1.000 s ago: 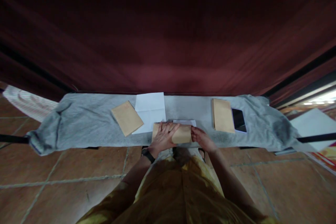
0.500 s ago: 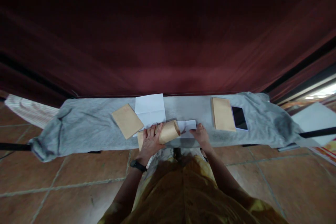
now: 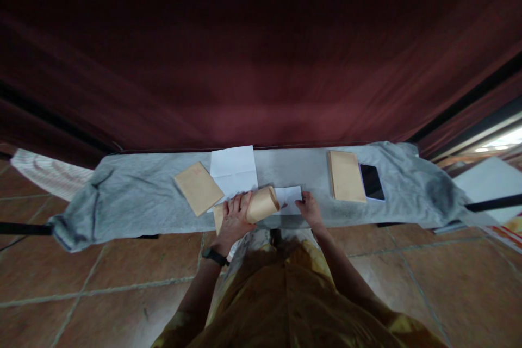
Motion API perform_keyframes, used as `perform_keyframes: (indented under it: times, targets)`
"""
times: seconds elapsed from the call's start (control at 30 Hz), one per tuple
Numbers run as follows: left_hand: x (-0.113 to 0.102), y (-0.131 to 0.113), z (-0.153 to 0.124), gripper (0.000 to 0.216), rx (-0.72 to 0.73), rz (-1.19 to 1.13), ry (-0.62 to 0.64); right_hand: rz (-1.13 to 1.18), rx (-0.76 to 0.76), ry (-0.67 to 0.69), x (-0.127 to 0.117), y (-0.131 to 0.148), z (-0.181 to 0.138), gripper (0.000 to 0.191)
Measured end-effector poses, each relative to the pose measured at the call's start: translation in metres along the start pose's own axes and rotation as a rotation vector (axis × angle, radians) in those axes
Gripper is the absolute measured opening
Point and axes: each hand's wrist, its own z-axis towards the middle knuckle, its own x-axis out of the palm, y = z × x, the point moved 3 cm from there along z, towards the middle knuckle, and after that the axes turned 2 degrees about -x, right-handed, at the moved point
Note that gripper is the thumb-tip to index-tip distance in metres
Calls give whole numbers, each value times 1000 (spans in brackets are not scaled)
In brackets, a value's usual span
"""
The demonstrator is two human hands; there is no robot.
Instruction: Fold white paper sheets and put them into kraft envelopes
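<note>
My left hand (image 3: 234,224) holds a brown paper envelope (image 3: 264,204), its fingers over the near end. The envelope bulges open in a curl at its right end. A folded white paper (image 3: 290,196) lies at that opening, its left end hidden by the envelope. My right hand (image 3: 310,211) is closed on the paper's right edge, fingertips pinching it. Beyond my left hand lies a larger creased white sheet (image 3: 234,167), partly under the envelope. Another brown envelope (image 3: 198,188) rests at an angle to the left.
A grey cloth (image 3: 138,185) covers the narrow bench. On its right side lie a stack of brown envelopes (image 3: 347,176) and a phone (image 3: 372,182). A dark red surface (image 3: 261,125) rises behind the bench. Tiled floor (image 3: 134,266) shows in front.
My right hand and the folded white paper have shifted slightly left, toward the envelope's opening; less of the paper shows. My left hand and the envelope stay nearly still.
</note>
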Motion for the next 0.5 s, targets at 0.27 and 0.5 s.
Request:
perform_keyframes:
  times: [0.27, 0.5]
  targets:
    - [-2, -2, 1, 112, -18, -18, 15, 264, -51, -124, -51, -7, 2, 32]
    - [1, -4, 3, 116, 4, -10, 11, 376, -138, 6, -37, -1, -11, 30]
